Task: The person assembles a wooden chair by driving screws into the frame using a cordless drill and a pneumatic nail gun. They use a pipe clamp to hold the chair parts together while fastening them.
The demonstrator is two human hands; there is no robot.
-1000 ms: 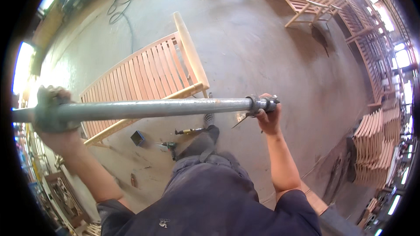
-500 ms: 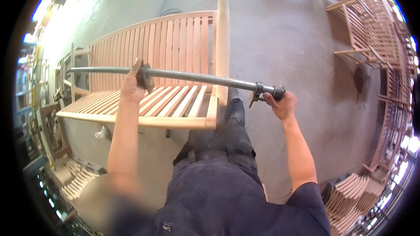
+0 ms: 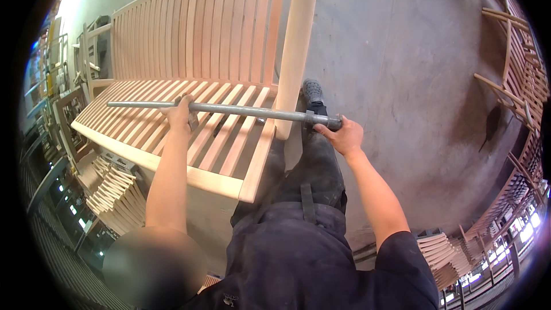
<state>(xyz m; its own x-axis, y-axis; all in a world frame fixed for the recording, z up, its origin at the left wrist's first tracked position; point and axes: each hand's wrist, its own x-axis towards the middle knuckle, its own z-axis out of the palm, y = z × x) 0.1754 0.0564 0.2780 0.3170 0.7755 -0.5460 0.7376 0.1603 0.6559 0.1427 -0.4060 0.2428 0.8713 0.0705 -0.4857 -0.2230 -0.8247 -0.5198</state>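
A long grey pipe clamp [image 3: 247, 110] lies level in both my hands, crossing over the seat of a slatted wooden bench [image 3: 195, 181]. My left hand [image 3: 179, 113] is wrapped round the pipe near its sliding jaw, which the hand partly hides. At the other end, my right hand [image 3: 346, 136] grips the clamp by its screw head, just past the bench's armrest [image 3: 298, 34]. The pipe's free end reaches over the seat's left part. Whether the clamp touches the wood, I cannot tell.
My shoe [image 3: 312, 90] is on the grey floor beyond the armrest. Stacks of curved wooden parts [image 3: 112, 186] stand at the lower left, with more [image 3: 445, 258] at the lower right. Other slatted wooden furniture [image 3: 516, 69] lines the right side.
The bench looms larger and nearer below me. The clamp has come down from in front of the backrest to over the seat, and my right hand has shifted left. Both hands keep their hold.
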